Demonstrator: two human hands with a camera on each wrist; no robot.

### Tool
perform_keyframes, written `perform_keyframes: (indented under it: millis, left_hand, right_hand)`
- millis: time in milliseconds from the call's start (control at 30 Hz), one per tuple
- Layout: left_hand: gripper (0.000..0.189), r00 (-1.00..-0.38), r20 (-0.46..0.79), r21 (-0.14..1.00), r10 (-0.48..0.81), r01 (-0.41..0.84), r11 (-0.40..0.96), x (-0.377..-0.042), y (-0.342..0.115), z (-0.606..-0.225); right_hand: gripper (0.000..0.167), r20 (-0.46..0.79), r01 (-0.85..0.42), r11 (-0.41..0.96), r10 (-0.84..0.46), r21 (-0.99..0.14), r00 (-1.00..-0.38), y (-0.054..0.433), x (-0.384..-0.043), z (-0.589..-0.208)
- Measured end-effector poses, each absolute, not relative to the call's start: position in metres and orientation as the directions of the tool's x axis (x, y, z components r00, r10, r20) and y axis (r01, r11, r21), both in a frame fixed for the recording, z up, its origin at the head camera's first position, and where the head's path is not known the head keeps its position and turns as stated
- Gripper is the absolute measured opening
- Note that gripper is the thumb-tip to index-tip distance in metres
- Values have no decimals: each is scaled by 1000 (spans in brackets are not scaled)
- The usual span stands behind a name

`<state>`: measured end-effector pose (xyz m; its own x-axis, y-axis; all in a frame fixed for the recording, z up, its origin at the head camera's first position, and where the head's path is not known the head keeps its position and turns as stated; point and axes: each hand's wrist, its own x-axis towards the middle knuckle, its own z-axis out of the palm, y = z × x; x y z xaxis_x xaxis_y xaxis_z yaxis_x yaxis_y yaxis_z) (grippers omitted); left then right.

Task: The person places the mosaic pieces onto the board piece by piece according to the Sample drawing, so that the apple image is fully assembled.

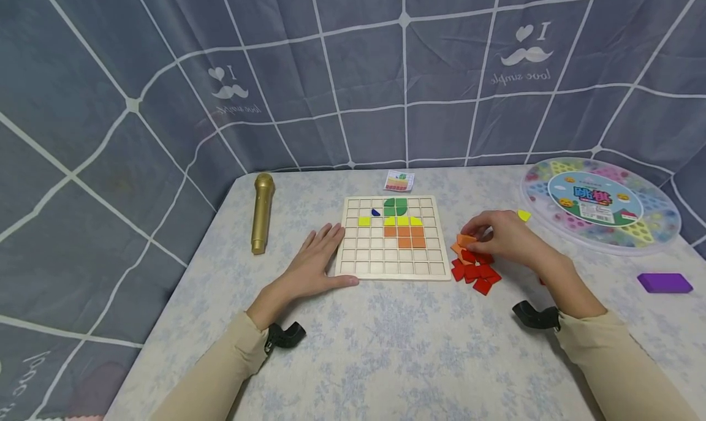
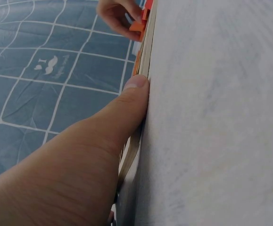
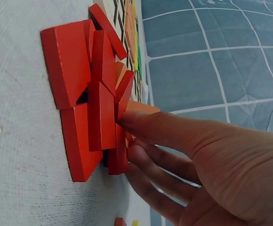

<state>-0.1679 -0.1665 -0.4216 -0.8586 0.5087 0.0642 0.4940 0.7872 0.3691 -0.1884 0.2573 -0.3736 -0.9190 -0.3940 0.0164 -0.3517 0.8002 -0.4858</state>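
Centre-right, the right hand (image 1: 499,232) pinches 1 orange square tile (image 1: 466,240) that, dragged, might scatter red square tiles (image 1: 483,285); the left hand (image 1: 314,265) lies spread.

Near side: broad tabletop (image 1: 397,347) lane before the board (image 1: 364,254), between the sleeves (image 1: 220,366).
Left edge: barred by the left hand (image 1: 311,266), thumb at the near corner; open passage between that hand and the microphone (image 1: 261,216).
Right edge: slim gap, then red tiles (image 1: 471,273) and the right hand (image 1: 504,237), pinching an orange tile (image 1: 465,240).
Far edge: card (image 1: 399,181) just beyond, curtain (image 1: 364,72) behind.
Board surface: nearest rows open from above; seated tiles (image 1: 405,242) obstruct upper middle and right.
Far right: round box (image 1: 595,206), purple block (image 1: 664,283) nearer.
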Motion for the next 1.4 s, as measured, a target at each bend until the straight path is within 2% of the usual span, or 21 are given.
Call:
perform_keyframes:
  millis: [133, 367, 567, 867, 1100, 1400]
  left_hand:
    - [117, -858, 64, 372, 510, 495, 786, -168, -167, -420]
    - [117, -858, 64, 370, 509, 495, 787, -168, -168, -418]
    - [116, -854, 69, 372, 515, 501, 781, -169, -169, -419]
    - [116, -854, 69, 375, 515, 501, 780, -168, -168, -419]
    - [117, -859, 55, 374, 509, 490, 787, -168, -167, -418]
    - [117, -865, 45, 372, 500, 479, 795, -167, -165, -418]
  right_hand:
    - [26, 39, -347, 794, -379, -500, -924, 257, -188, -374]
    - [11, 36, -316, 787, -352, -530, -935, 257, -186, -370]
    - [13, 43, -319, 739, -367, -594, -929, 249, -184, -363]
    - [14, 85, -374, 727, -402, -576, -912, 191, -197, -363]
    - [13, 105, -405, 673, -440, -619, -892, 145, -202, -374]
    - [13, 153, -404, 692, -396, -598, -905, 124, -198, -384]
